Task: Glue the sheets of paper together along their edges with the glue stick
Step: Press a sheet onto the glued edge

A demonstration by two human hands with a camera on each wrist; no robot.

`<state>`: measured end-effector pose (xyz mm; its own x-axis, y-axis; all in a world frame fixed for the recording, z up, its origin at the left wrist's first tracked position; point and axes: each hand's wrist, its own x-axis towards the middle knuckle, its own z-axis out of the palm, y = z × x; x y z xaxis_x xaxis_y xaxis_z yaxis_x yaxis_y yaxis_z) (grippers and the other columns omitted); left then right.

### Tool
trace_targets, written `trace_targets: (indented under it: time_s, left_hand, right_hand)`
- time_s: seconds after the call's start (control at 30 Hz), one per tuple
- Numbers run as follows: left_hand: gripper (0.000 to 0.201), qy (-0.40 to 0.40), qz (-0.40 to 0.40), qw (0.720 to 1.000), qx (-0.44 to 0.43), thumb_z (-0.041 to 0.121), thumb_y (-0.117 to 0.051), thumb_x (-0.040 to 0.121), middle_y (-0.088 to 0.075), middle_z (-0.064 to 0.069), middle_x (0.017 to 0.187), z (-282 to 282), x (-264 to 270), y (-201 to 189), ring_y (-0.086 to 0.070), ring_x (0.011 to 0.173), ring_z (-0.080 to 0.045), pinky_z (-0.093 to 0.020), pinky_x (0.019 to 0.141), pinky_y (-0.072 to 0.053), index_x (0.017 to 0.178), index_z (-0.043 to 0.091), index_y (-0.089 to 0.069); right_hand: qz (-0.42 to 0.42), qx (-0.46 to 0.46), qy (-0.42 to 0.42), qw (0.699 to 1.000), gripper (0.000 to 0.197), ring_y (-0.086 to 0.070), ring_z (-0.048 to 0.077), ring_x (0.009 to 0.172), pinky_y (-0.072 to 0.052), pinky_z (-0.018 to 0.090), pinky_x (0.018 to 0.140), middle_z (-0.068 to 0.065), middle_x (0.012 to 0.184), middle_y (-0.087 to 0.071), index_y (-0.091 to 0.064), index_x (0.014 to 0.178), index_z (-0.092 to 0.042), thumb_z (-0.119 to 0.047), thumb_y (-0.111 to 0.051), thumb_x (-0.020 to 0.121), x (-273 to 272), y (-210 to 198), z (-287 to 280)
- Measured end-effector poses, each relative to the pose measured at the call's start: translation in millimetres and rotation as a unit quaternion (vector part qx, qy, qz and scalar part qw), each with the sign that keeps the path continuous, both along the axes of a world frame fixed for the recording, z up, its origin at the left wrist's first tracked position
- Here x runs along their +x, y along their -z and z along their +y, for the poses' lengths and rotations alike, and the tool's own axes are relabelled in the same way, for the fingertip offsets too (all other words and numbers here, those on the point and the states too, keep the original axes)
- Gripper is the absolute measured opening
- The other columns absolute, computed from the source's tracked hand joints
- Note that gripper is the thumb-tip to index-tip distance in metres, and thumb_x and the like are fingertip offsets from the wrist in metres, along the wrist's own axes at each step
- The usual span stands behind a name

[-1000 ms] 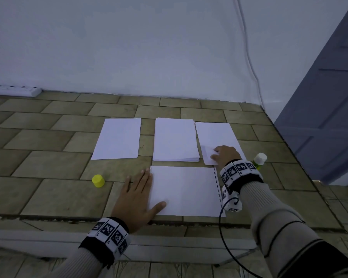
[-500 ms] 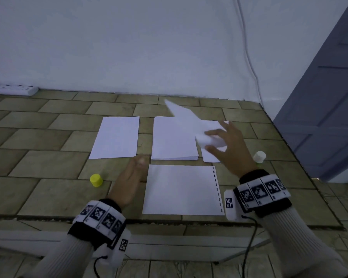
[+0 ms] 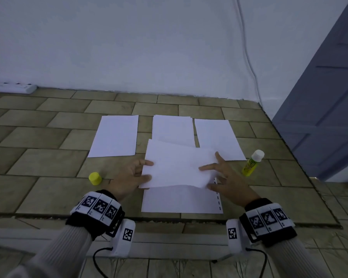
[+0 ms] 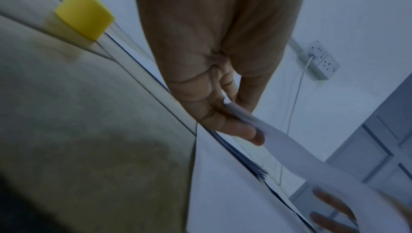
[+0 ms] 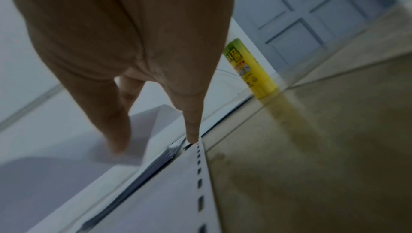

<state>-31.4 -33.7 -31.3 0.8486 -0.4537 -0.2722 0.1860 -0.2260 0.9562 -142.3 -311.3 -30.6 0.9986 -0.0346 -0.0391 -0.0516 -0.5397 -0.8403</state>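
Note:
Both hands hold one white sheet point(image 3: 177, 167) tilted just above the near sheet point(image 3: 181, 199), whose right edge carries a dashed line point(image 5: 199, 166). My left hand point(image 3: 147, 170) pinches the held sheet's left edge point(image 4: 245, 118) between thumb and fingers. On the right end, my right hand point(image 3: 206, 177) has its index finger on top and its thumb at the near corner. The glue stick point(image 3: 252, 163) stands upright and uncapped to the right of my right hand, and shows in the right wrist view point(image 5: 249, 67). Its yellow cap point(image 3: 94, 178) sits left of my left hand point(image 4: 84, 13).
Farther back lie a single sheet point(image 3: 115, 135), a stack of sheets point(image 3: 172, 127) and another sheet point(image 3: 215, 135). The tiled surface point(image 3: 38, 161) ends at a step along the near edge. A power strip point(image 3: 14, 88) lies by the wall; a grey door point(image 3: 319, 97) is at the right.
My right hand picked a sheet off the back right sheet and carried it toward me over the near sheet. My left hand left the near sheet and took the carried sheet's left edge.

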Motion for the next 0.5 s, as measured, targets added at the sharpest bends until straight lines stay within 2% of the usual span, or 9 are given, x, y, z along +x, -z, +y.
trace_targets:
  time_s: [0.03, 0.07, 0.1, 0.13, 0.17, 0.23, 0.33, 0.43, 0.5]
  left_hand:
    - [0.033, 0.001, -0.008, 1.0, 0.001, -0.008, -0.056, 0.091, -0.068, -0.004, 0.109, 0.3, -0.6, 0.8, -0.066, 0.092, -0.009, -0.02, 0.068, -0.056, 0.12, 0.008, -0.055]
    - [0.034, 0.003, -0.014, 1.0, 0.0, -0.007, -0.056, 0.091, -0.067, -0.004, 0.11, -0.1, -1.5, 0.9, -0.066, 0.092, -0.007, -0.019, 0.069, -0.055, 0.121, 0.009, -0.055]
    - [0.034, 0.005, -0.018, 1.0, -0.001, -0.007, -0.056, 0.091, -0.067, -0.003, 0.111, -0.7, -2.1, 1.3, -0.066, 0.093, -0.005, -0.019, 0.07, -0.055, 0.121, 0.01, -0.055]
    - [0.034, 0.005, -0.019, 1.0, -0.002, -0.006, -0.057, 0.091, -0.067, -0.001, 0.111, -1.6, -3.3, 1.2, -0.066, 0.093, -0.003, -0.019, 0.071, -0.055, 0.121, 0.011, -0.055]
    - [0.035, 0.006, -0.02, 1.0, -0.003, -0.006, -0.057, 0.092, -0.066, 0.002, 0.111, -2.6, -4.5, 0.8, -0.066, 0.092, -0.002, -0.018, 0.07, -0.055, 0.121, 0.011, -0.054]
    - [0.034, 0.009, -0.019, 1.0, -0.007, -0.006, -0.057, 0.091, -0.065, 0.004, 0.11, -4.2, -6.7, 0.8, -0.067, 0.087, 0.002, -0.017, 0.069, -0.055, 0.12, 0.012, -0.054]
    - [0.032, 0.018, -0.019, 1.0, 0.004, -0.003, -0.058, 0.092, -0.066, 0.004, 0.111, -4.5, -8.8, 1.6, -0.067, 0.09, -0.001, -0.018, 0.071, -0.055, 0.117, 0.016, -0.056]
    - [0.02, 0.023, -0.052, 0.997, 0.059, 0.01, -0.06, 0.094, -0.066, 0.008, 0.109, -2.6, -8.6, 4.3, -0.064, 0.095, -0.008, -0.015, 0.07, -0.052, 0.107, 0.025, -0.061]
    - [0.015, 0.04, -0.1, 0.987, 0.115, 0.017, -0.062, 0.094, -0.065, 0.013, 0.1, -1.5, -8.7, 7.2, -0.061, 0.089, -0.001, -0.008, 0.066, -0.046, 0.102, 0.029, -0.061]
  right_hand:
    - [0.01, 0.049, 0.023, 0.998, 0.045, -0.013, 0.008, 0.142, -0.039, 0.009, 0.095, -0.014, 0.143, -0.028, -0.06, 0.109, -0.034, 0.001, -0.067, 0.082, 0.7, 0.0, -1.7]
    - [0.019, 0.09, 0.051, 0.994, 0.041, -0.03, 0.017, 0.139, -0.046, 0.016, 0.09, -0.008, 0.137, -0.042, -0.06, 0.108, -0.032, 0.001, -0.064, 0.083, 2.0, 0.5, -4.4]
    - [0.027, 0.113, 0.081, 0.99, 0.037, -0.049, 0.027, 0.126, -0.052, 0.024, 0.085, 0.002, 0.13, -0.053, -0.06, 0.106, -0.03, 0.0, -0.06, 0.084, 3.7, 0.9, -7.4]
    - [0.038, 0.116, 0.109, 0.986, 0.034, -0.06, 0.03, 0.109, -0.055, 0.028, 0.08, 0.009, 0.122, -0.058, -0.06, 0.104, -0.028, 0.0, -0.058, 0.086, 4.9, 1.1, -10.1]
    - [0.05, 0.107, 0.129, 0.984, 0.031, -0.062, 0.025, 0.099, -0.055, 0.024, 0.074, 0.01, 0.119, -0.058, -0.06, 0.103, -0.025, 0.001, -0.057, 0.088, 5.6, 0.8, -11.7]
    - [0.064, 0.098, 0.136, 0.984, 0.025, -0.06, 0.018, 0.094, -0.05, 0.016, 0.066, 0.009, 0.115, -0.059, -0.062, 0.1, -0.021, 0.001, -0.058, 0.088, 6.6, 1.2, -13.5]
    - [0.048, 0.082, 0.136, 0.986, 0.022, -0.06, 0.018, 0.088, -0.048, 0.016, 0.069, 0.006, 0.099, -0.065, -0.065, 0.092, -0.021, 0.0, -0.065, 0.085, 3.9, 1.3, -14.4]
    - [0.034, 0.013, 0.142, 0.989, 0.019, -0.059, 0.01, 0.077, -0.046, 0.009, 0.063, -0.002, 0.086, -0.064, -0.067, 0.09, -0.018, -0.001, -0.07, 0.081, -1.5, -1.7, -13.1]
    - [0.041, -0.046, 0.129, 0.99, 0.017, -0.058, 0.005, 0.074, -0.044, 0.007, 0.06, -0.005, 0.082, -0.063, -0.068, 0.092, -0.015, -0.004, -0.072, 0.08, -4.5, -2.5, -9.8]
